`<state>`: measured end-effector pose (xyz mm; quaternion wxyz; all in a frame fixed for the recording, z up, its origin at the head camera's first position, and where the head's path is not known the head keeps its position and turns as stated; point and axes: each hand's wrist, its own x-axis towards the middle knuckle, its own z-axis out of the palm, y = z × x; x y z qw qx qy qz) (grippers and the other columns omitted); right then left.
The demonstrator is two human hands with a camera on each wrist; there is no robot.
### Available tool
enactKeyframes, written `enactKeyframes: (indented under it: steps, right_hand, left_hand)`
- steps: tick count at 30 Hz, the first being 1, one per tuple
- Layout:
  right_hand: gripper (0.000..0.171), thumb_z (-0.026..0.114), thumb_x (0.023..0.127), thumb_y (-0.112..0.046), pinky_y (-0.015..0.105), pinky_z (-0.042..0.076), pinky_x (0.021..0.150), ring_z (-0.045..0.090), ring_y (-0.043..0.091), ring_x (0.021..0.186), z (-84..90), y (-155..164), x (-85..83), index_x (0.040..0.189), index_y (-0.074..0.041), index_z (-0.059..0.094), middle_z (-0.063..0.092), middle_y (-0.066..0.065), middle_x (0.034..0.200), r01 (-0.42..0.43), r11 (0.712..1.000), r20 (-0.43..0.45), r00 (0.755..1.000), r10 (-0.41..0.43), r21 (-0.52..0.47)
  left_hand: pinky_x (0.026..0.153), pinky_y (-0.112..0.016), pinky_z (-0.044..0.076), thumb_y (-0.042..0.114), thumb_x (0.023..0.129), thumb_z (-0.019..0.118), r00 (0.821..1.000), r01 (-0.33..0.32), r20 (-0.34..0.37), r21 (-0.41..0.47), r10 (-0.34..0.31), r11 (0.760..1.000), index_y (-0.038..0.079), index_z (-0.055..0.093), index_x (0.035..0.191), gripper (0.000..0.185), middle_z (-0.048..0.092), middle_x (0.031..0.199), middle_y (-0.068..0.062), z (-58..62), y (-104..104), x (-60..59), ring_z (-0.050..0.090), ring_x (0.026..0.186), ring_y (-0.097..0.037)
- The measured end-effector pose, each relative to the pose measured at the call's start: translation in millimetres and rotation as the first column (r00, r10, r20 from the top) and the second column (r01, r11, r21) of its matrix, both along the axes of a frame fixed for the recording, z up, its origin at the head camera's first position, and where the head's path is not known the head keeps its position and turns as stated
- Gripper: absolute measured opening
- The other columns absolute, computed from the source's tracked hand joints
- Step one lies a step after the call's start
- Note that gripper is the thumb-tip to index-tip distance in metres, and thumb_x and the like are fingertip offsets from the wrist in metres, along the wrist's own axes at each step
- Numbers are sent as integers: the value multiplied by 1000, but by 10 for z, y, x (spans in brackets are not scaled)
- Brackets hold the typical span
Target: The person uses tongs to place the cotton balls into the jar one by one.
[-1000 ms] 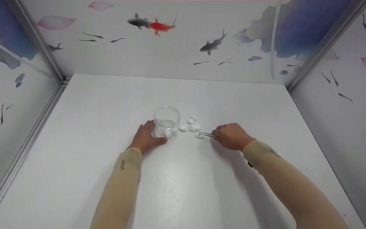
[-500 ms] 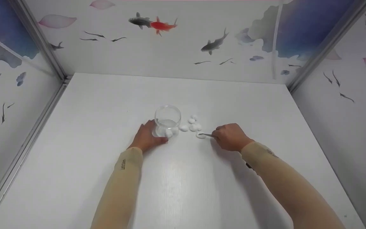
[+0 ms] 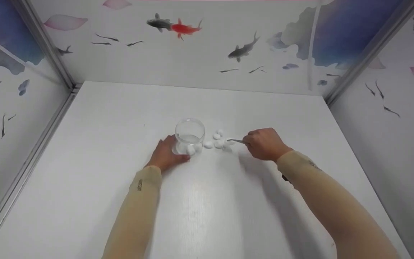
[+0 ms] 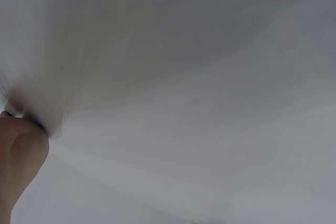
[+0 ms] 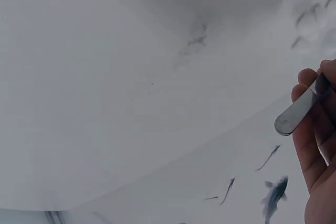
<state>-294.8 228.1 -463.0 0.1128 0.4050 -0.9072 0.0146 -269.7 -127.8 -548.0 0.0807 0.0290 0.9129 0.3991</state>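
Right hand (image 3: 264, 144) raised and shifted toward the far side since a second ago, tweezers lifted off the near pebble's spot.

Bench (image 3: 120, 118): white, walled on three sides by fish-print panels.
Glass jar (image 3: 189, 136): clear, upright, mid-bench, white pebbles inside.
Left hand (image 3: 164, 155): fingers curled round the jar's base on its left side.
Right hand: fingers closed on metal tweezers (image 3: 235, 140); tips point left at the pebbles; whether they pinch one cannot be told.
White pebbles (image 3: 217, 141): small cluster just right of the jar.
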Motion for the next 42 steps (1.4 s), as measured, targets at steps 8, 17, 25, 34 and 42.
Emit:
enactKeyframes:
  steps: [8,17,25,34,42]
  right_hand:
    - [15,63,90,-5,34,56,51,63,17,59,393,-334,-110,89,-9,78,69,2,73,-35,999,-81,996,35,1]
    - [13,64,90,-7,33,53,47,59,17,56,599,-816,-124,89,-9,77,67,2,70,-84,996,-130,988,87,30]
    - [14,64,90,-10,33,52,46,58,15,56,431,-1012,-109,89,-12,78,67,0,70,-115,989,-89,988,123,93]
    - [11,67,88,-9,34,53,47,59,15,57,384,-990,-103,89,-12,77,67,-1,71,-108,988,-88,989,117,108]
    - [15,64,88,-5,35,54,48,63,17,60,419,-835,-142,91,-11,77,69,1,74,-136,990,-112,984,138,27]
  left_hand:
    - [123,-47,7,49,74,86,998,-42,45,20,41,999,18,33,156,103,26,162,-10,25,16,21,11,150,-33]
    - [123,-47,7,49,73,86,999,-41,31,7,41,999,17,34,156,103,27,162,-10,29,31,26,12,150,-33]
    - [123,-44,5,51,74,85,999,-39,27,-9,40,999,20,33,157,102,28,161,-7,27,66,5,14,150,-29]
    - [123,-43,5,50,73,86,999,-36,16,-3,36,999,18,35,156,103,30,161,-8,35,65,-1,15,150,-28]
    - [123,-47,6,53,72,85,999,-26,19,-1,26,1000,18,33,156,105,27,162,-10,-3,12,-10,13,150,-33]
